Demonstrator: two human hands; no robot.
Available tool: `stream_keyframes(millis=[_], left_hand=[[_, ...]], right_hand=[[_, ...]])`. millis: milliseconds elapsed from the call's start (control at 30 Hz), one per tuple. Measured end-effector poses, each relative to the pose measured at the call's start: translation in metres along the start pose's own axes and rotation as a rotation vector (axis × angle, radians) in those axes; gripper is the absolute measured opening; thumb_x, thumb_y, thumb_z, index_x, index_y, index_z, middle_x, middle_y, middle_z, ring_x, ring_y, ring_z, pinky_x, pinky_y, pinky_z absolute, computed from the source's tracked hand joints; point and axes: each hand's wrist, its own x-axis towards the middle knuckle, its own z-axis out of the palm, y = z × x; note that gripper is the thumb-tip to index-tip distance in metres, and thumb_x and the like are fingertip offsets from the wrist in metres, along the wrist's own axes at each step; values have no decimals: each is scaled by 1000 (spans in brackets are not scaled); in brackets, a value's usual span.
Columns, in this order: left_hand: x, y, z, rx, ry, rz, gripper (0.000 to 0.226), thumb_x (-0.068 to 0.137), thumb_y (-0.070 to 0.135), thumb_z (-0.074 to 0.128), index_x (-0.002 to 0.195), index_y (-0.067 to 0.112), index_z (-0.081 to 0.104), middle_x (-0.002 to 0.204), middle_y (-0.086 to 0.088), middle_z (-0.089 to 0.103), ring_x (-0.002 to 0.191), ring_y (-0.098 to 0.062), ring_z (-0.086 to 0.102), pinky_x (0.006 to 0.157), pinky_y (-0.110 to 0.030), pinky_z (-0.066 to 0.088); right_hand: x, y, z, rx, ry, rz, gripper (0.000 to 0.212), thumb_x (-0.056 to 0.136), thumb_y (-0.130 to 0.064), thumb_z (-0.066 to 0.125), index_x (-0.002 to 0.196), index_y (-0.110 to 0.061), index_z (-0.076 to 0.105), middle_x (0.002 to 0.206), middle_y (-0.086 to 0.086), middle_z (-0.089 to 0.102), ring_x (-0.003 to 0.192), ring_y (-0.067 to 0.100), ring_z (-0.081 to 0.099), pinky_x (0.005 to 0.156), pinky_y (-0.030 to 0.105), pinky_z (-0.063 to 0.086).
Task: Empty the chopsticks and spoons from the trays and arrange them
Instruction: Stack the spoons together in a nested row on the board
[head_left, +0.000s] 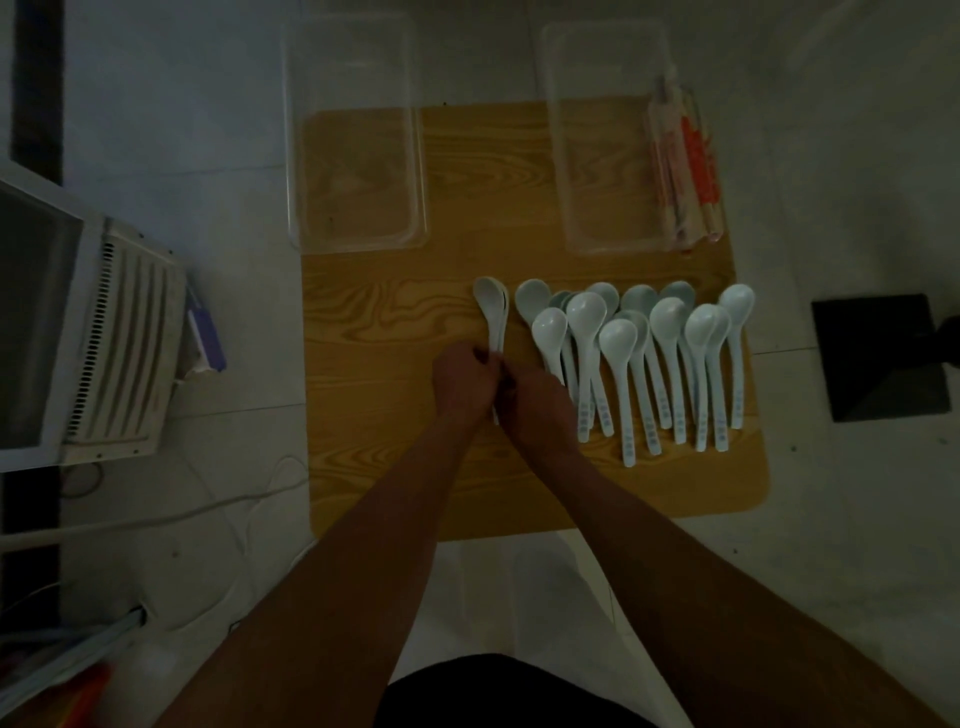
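On the wooden table (374, 332) my left hand (464, 384) and my right hand (535, 402) meet, both closed around the handles of a small stack of white spoons (491, 306) whose bowls point away from me. To the right lie several white spoons (628, 343) in overlapping rows, handles toward me. Two clear plastic trays stand at the far edge: the left tray (291, 156) holds nothing, the right tray (561, 197) too. Wrapped chopsticks (685, 161) lie along the right tray's right side; inside or outside it I cannot tell.
A white appliance with vents (119, 343) stands on the floor to the left, with cables (208, 509) trailing near the table's front left corner. A black square base (883, 358) sits on the floor to the right. Tiled floor surrounds the small table.
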Motion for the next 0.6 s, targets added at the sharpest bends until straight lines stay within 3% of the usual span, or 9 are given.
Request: stream_keyframes(millis=[133, 300, 367, 467, 600], left_hand=[[13, 7, -3, -6, -4, 9, 21, 92, 26, 61, 84, 10, 72, 73, -1, 68, 58, -6, 58, 51, -15, 38], [34, 16, -7, 22, 44, 4, 28, 90, 30, 64, 72, 9, 69, 68, -3, 67, 59, -14, 62, 51, -21, 43], [41, 21, -8, 68, 81, 53, 21, 90, 28, 64, 78, 10, 67, 73, 1, 64, 65, -13, 61, 55, -20, 39], [53, 30, -10, 118, 131, 95, 18, 90, 25, 64, 94, 8, 66, 82, 3, 62, 74, -11, 59, 60, -19, 38], [69, 41, -9, 171, 181, 94, 16, 89, 20, 63, 83, 6, 67, 75, -2, 63, 67, -12, 59, 48, -13, 30]], right_hand=[[14, -5, 10, 20, 67, 48, 17, 97, -20, 52, 95, -15, 68, 79, -1, 67, 67, 13, 62, 58, 26, 48], [31, -14, 13, -45, 141, 31, 16, 100, -20, 50, 101, -14, 65, 84, -2, 67, 67, 11, 63, 57, 23, 47], [38, -17, 13, -59, 172, 35, 15, 100, -20, 52, 104, -13, 63, 88, -2, 68, 70, 11, 64, 59, 22, 49], [47, -19, 14, -145, 212, 18, 11, 98, -19, 53, 98, -14, 63, 83, -2, 68, 67, 9, 64, 55, 18, 40], [59, -24, 16, -193, 214, -33, 6, 92, -17, 62, 87, -14, 65, 79, 0, 68, 66, 10, 64, 57, 22, 48]])
